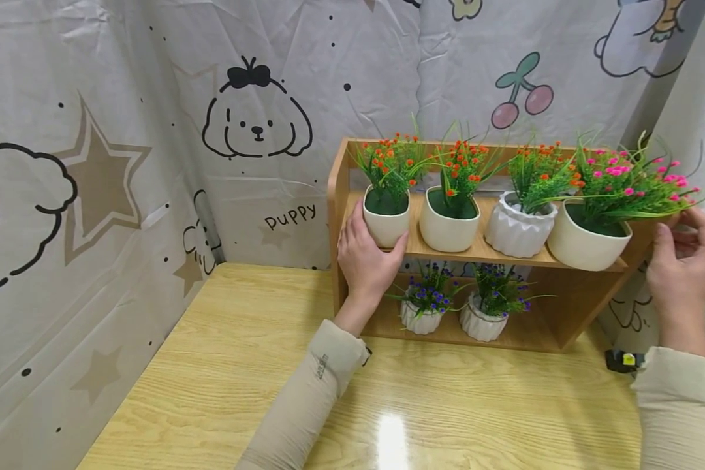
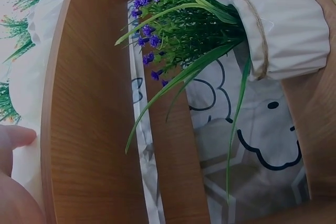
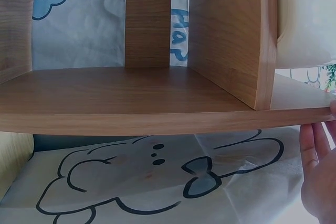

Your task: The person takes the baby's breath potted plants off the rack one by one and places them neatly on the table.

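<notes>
Shelf (image 1: 587, 303) in all views: downward from head, close from both wrists.

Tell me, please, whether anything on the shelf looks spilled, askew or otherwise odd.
Nothing looks spilled or broken, but the pink-flowered plant looks lopsided, its sprays leaning rightward past the side of the wooden shelf.

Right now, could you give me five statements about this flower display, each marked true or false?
1. Four pots line the upper shelf. True.
2. The left hand grips the pink-flowered pot. False: it grips the leftmost, orange-flowered pot.
3. Both plants on the lower shelf have purple flowers. True.
4. The pink-flowered pot is fluted. False: its wall is smooth.
5. The right hand is at the right end of the wooden unit. True.
</notes>
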The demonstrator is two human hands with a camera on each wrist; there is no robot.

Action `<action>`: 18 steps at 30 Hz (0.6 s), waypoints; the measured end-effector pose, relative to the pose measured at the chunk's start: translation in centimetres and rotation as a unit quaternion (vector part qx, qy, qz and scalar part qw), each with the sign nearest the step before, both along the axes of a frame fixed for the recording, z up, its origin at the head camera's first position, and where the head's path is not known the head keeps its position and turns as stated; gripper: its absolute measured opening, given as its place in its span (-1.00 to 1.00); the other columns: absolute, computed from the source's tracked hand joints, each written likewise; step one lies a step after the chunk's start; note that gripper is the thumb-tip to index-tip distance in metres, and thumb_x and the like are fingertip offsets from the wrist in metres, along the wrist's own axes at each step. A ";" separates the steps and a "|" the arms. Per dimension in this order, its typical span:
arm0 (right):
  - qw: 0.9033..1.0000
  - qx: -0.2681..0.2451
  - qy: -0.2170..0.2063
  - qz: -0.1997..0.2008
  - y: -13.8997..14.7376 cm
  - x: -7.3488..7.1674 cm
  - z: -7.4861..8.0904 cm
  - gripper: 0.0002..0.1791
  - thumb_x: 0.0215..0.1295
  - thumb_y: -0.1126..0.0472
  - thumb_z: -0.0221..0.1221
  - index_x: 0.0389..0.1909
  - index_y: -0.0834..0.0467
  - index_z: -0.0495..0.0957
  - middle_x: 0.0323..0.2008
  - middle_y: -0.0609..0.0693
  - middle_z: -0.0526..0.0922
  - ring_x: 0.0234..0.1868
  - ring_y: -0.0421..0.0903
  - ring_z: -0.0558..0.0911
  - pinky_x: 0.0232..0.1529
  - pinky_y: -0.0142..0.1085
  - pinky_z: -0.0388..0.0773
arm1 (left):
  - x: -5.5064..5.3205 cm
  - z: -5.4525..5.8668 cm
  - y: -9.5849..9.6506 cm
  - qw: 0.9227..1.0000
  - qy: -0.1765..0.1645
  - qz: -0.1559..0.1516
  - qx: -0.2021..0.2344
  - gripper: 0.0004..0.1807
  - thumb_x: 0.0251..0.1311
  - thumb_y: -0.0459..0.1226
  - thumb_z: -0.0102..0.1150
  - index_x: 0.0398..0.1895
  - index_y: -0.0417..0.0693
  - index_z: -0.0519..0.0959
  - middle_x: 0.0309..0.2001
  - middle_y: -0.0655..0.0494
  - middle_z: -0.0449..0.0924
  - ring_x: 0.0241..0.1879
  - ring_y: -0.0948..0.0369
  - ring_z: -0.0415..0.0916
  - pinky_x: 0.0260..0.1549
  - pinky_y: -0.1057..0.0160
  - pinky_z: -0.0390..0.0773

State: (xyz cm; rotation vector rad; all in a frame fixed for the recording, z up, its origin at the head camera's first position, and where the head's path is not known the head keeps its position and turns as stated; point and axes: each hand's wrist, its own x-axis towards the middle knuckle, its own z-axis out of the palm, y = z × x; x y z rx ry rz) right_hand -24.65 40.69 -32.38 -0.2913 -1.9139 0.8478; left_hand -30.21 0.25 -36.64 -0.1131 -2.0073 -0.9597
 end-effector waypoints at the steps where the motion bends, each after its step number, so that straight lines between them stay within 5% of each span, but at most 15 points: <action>1: 1.000 0.000 -0.001 -0.001 -0.3 0.2 0.2 -0.57 0.64 0.15 0.00 0.42 -0.18 0.44 0.00 -0.65 0.23 -0.07 -0.61 0.30 0.04 -0.63 0.35 | 0.1 0.0 -0.1 1.000 0.002 -0.005 0.001 0.04 0.01 0.13 0.51 0.51 -0.10 0.29 0.29 -0.06 0.57 0.22 -0.02 0.56 0.15 -0.08 0.61; 18: 1.000 0.006 0.017 0.023 1.2 -0.5 -0.7 -0.56 0.62 0.08 0.03 0.43 -0.24 0.43 0.01 -0.65 0.28 -0.09 -0.60 0.34 -0.01 -0.64 0.36 | 1.5 -0.2 -1.2 0.998 0.043 -0.041 -0.002 -0.02 0.00 0.10 0.50 0.47 -0.12 0.36 0.28 -0.03 0.59 0.13 0.02 0.58 0.05 0.01 0.66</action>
